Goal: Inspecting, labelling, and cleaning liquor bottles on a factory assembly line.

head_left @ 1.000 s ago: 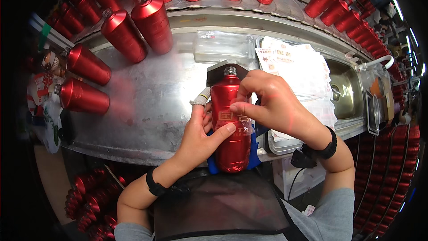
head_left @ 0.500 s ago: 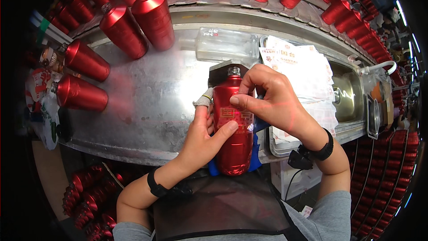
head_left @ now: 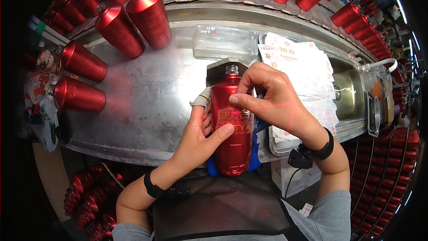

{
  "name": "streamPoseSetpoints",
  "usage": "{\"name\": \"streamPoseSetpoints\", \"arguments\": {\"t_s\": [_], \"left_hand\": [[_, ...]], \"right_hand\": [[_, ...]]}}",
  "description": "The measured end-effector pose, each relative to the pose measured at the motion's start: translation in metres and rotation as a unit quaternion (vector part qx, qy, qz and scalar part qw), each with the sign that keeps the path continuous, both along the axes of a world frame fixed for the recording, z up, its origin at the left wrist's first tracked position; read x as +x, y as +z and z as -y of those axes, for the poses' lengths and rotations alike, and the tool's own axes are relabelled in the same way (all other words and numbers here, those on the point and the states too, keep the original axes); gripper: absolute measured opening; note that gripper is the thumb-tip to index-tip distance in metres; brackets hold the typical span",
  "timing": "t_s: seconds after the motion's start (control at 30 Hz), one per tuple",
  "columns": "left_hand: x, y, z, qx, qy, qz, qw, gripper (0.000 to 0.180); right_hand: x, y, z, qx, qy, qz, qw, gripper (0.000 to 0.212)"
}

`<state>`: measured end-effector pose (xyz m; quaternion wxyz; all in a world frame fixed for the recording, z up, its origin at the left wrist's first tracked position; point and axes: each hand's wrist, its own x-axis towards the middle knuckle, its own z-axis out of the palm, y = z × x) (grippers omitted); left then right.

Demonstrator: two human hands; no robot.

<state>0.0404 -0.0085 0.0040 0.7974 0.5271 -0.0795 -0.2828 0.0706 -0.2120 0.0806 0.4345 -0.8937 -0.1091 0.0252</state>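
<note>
A red metallic glass bottle (head_left: 231, 154) with gold lettering lies tilted in front of me, its clear threaded neck pointing away. It rests against a dark angular stand (head_left: 215, 72), with blue material (head_left: 254, 154) under its base. My left hand (head_left: 200, 136) wraps the bottle's left side, thumb across the front below the lettering; a grey cover with a yellow band sits on one fingertip. Thumb and forefinger of my right hand (head_left: 273, 100) are pinched together at the bottle's upper front. Whatever lies between them is too small or hidden to make out.
Printed white sheets (head_left: 298, 69) are piled on a tray at the right, beside a sink (head_left: 350, 91) with a white faucet (head_left: 382, 66). A clear rectangular container (head_left: 226, 42) lies behind the stand. Several red bottles (head_left: 149, 20) stand at the left; more line a curved conveyor (head_left: 223, 0).
Red bottles on the conveyor have moved to the right. My hands keep nearly the same hold, and the bottle has turned slightly, with more of the lower gold lettering showing.
</note>
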Motion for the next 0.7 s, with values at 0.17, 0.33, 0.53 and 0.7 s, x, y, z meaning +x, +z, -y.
{"name": "streamPoseSetpoints", "arguments": {"t_s": [0.17,0.33,0.53,0.7], "left_hand": [[0.0006,0.0000,-0.0013,-0.005,0.000,-0.009,1.000,0.084],[0.0023,0.0007,-0.0013,-0.009,-0.013,-0.010,1.000,0.085],[0.0042,0.0008,-0.0005,-0.012,-0.015,-0.014,1.000,0.085],[0.0040,-0.0030,-0.0011,-0.006,-0.019,-0.018,1.000,0.085]], "right_hand": [[0.0003,0.0042,-0.0036,0.010,-0.016,-0.027,0.999,0.022],[0.0008,0.0019,-0.0025,0.012,-0.013,-0.020,1.000,0.022],[0.0021,0.0017,-0.0016,0.015,-0.013,-0.021,1.000,0.022],[0.0026,-0.0035,-0.0003,0.005,-0.009,0.011,1.000,0.023]]}}
